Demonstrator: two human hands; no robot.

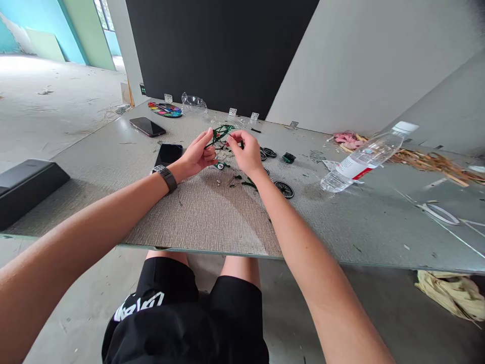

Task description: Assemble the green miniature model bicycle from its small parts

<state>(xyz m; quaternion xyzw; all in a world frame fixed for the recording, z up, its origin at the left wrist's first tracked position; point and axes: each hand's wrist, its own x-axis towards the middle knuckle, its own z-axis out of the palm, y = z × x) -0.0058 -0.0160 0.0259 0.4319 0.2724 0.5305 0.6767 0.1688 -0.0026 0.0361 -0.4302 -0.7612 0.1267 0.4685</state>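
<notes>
"Where's the green frame?"
"I see it above the counter, between front and back edges, pinched in my left hand's fingers."
"And the right?"
"My right hand's fingers curl close beside it; I can't tell whether they're pinching anything."

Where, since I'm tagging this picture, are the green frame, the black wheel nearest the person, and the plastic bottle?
Green frame [216, 137], head view: its tubing.
Black wheel [284, 189], head view: its middle.
Plastic bottle [353, 166], head view: its label.
</notes>
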